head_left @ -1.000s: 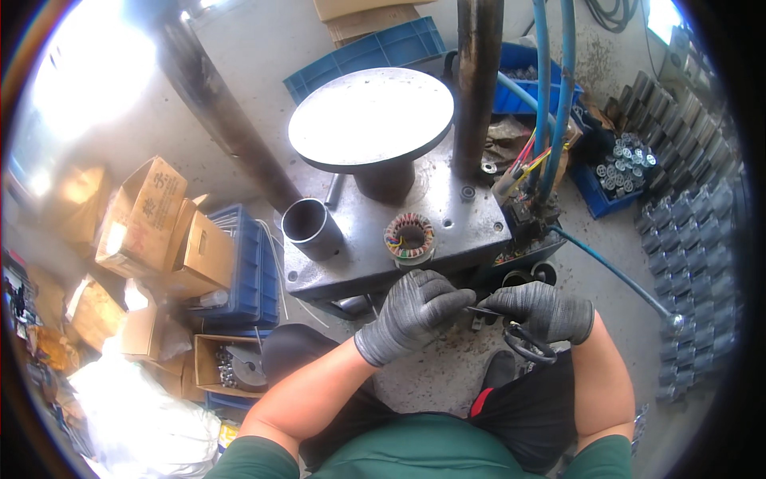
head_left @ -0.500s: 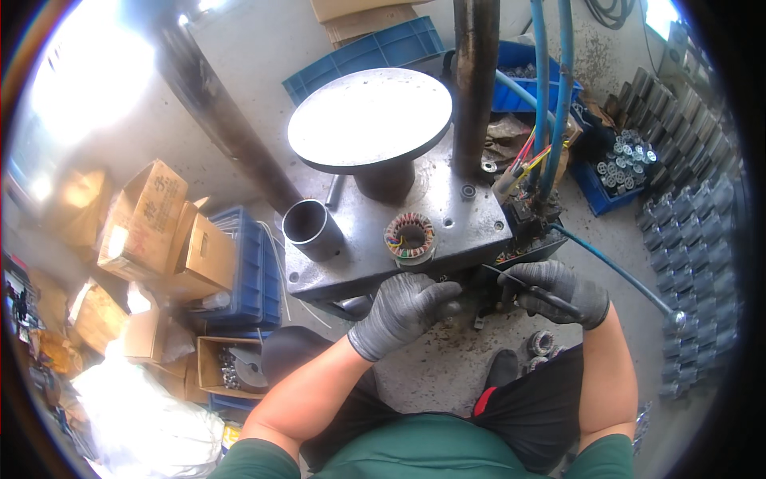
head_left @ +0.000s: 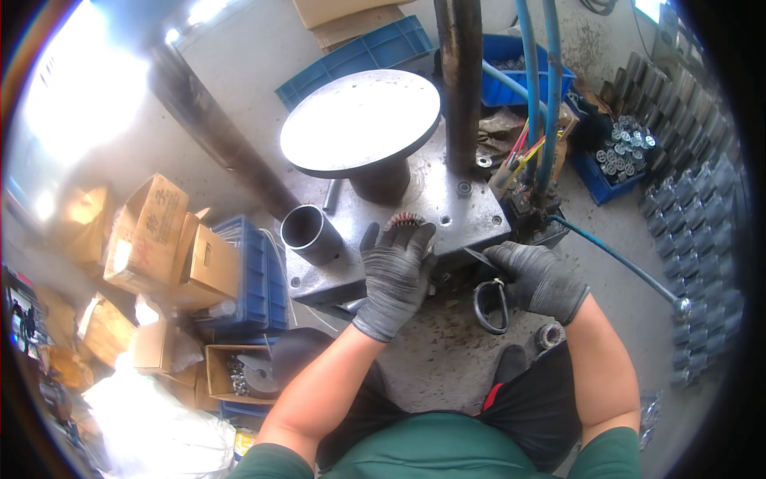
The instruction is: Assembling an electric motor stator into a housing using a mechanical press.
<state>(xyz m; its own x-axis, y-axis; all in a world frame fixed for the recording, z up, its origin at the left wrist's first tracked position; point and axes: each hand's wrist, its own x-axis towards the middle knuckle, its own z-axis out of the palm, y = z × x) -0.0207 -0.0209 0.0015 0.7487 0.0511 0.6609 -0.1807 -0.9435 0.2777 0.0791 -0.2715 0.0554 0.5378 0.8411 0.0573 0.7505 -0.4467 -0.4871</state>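
Currently I have the left hand (head_left: pixel 396 275) over the wound ring (head_left: pixel 405 219), which sits near the front edge of the metal bench (head_left: pixel 471 211). The gloved fingers reach across it, the outermost one set apart from the others; they hide most of the ring, leaving only its far rim of coloured windings in view, and I can't tell whether they grip it or merely rest there. On the right, I see the right hand (head_left: pixel 538 279) off the bench's front edge, its fingers pinching a thin tool (head_left: pixel 478 309) whose black looped handle hangs below them, while a narrow tip points out toward the left hand. The two hands are apart.

Left of the ring, a hollow metal cylinder (head_left: pixel 321 247) stands upright on the bench, with a short rod (head_left: pixel 331 195) just behind it. Farther back I see a broad round plate (head_left: pixel 363 120) on a thick stem, between two dark posts. Below the right hand, another ring (head_left: pixel 550 335) lies on the floor near the person's shoe (head_left: pixel 511 363).
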